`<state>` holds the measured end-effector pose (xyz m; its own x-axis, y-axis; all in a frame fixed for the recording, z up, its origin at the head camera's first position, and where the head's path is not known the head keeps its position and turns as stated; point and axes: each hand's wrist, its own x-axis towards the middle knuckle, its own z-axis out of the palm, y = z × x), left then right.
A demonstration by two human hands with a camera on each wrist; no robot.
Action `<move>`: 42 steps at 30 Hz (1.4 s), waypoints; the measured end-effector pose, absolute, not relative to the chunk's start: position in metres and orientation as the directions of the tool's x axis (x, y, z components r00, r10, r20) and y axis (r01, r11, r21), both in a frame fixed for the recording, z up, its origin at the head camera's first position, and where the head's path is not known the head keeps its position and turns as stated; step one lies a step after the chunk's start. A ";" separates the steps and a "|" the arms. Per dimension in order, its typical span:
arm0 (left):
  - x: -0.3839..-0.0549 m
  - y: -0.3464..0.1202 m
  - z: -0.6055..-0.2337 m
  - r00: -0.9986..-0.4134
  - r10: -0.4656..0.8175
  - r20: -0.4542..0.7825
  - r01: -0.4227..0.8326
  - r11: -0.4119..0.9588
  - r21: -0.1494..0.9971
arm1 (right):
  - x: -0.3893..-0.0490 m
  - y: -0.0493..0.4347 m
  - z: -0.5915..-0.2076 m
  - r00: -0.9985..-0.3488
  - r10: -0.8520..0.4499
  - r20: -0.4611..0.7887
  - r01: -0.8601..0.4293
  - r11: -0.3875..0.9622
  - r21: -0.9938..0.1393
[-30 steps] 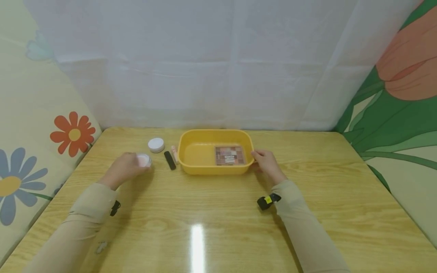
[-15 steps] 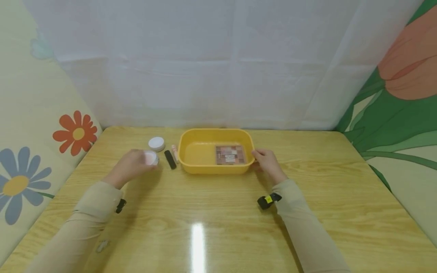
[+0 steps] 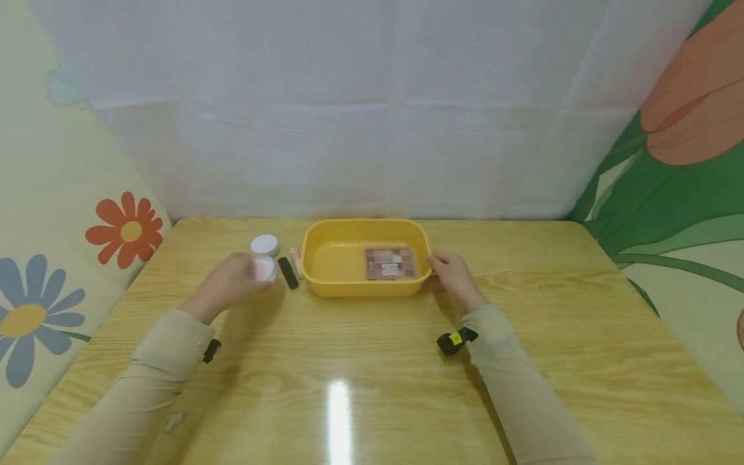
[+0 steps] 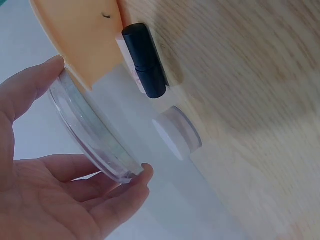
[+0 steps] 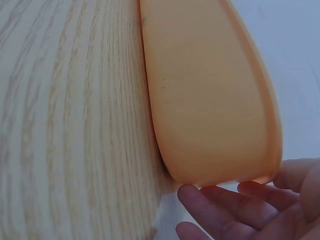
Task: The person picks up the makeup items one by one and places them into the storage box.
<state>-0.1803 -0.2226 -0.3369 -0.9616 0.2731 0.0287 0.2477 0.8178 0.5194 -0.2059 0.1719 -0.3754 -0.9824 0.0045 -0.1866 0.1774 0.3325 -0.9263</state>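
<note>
Between my left hand's (image 3: pixel 225 284) thumb and curved fingertips, spread just as wide as its rim, I hold a clear-edged round case (image 3: pixel 265 268), which looks lifted off the table (image 3: pixel 372 349). To the right of that hand lies the yellow basin (image 3: pixel 363 290), its long axis running left to right, so its near end faces my fingers. Between hand and basin are a black tube (image 3: pixel 287 272) and, close by the basin's side, a pale pink tube (image 3: pixel 296 261); both point mostly away from me. Just beyond the case sits a white jar (image 3: pixel 265 244). My right hand (image 3: pixel 454 278) pinches the basin's far end, thumb at the rim and fingertips along the outer wall. On that hand's side, inside, lies a palette (image 3: pixel 389 263). My left hand is the nearer to both tubes.
</note>
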 end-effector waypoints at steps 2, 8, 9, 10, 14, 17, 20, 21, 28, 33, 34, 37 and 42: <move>-0.180 -0.221 -0.335 -0.961 0.275 0.040 0.257 0.820 0.511 | -0.206 0.172 -0.375 -0.982 0.001 -0.187 0.177 0.325 -0.929; -0.178 -0.214 -0.331 -0.957 0.283 0.055 0.273 0.827 0.491 | -0.206 0.172 -0.376 -0.981 0.000 -0.196 0.185 0.327 -0.927; -0.179 -0.213 -0.330 -0.956 0.287 0.055 0.277 0.828 0.488 | -0.207 0.171 -0.376 -0.980 0.003 -0.198 0.188 0.327 -0.926; -0.179 -0.212 -0.330 -0.955 0.290 0.056 0.280 0.828 0.486 | -0.207 0.171 -0.376 -0.980 0.003 -0.198 0.188 0.328 -0.926; -0.180 -0.206 -0.327 -0.954 0.297 0.050 0.283 0.828 0.483 | -0.207 0.171 -0.376 -0.980 0.009 -0.198 0.190 0.325 -0.926; -0.181 -0.203 -0.327 -0.951 0.305 0.056 0.293 0.823 0.486 | -0.207 0.170 -0.376 -0.981 0.009 -0.194 0.186 0.330 -0.925; -0.182 -0.201 -0.327 -0.947 0.313 0.067 0.305 0.816 0.492 | -0.207 0.170 -0.376 -0.980 0.008 -0.199 0.191 0.321 -0.927; -0.182 -0.201 -0.327 -0.945 0.318 0.073 0.311 0.812 0.493 | -0.207 0.170 -0.376 -0.980 0.005 -0.201 0.192 0.318 -0.928; -0.183 -0.195 -0.327 -0.945 0.318 0.073 0.312 0.811 0.495 | -0.209 0.170 -0.377 -0.977 -0.003 -0.211 0.200 0.306 -0.931; -0.184 -0.191 -0.325 -0.946 0.319 0.053 0.303 0.818 0.489 | -0.209 0.170 -0.377 -0.979 -0.002 -0.206 0.195 0.318 -0.928; -0.184 -0.190 -0.325 -0.947 0.317 0.049 0.300 0.822 0.484 | -0.209 0.170 -0.377 -0.979 -0.001 -0.204 0.193 0.323 -0.927; -0.185 -0.189 -0.325 -0.948 0.314 0.048 0.298 0.829 0.473 | -0.209 0.170 -0.377 -0.979 0.000 -0.203 0.191 0.336 -0.922; -0.186 -0.186 -0.325 -0.946 0.317 0.066 0.312 0.836 0.452 | -0.209 0.170 -0.376 -0.980 -0.002 -0.197 0.184 0.346 -0.920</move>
<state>-0.1858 -0.1855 -0.3248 -0.9460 0.3174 0.0659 0.3119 0.8359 0.4516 -0.2089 0.1697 -0.3764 -0.9805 -0.0016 -0.1967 0.1841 0.3457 -0.9201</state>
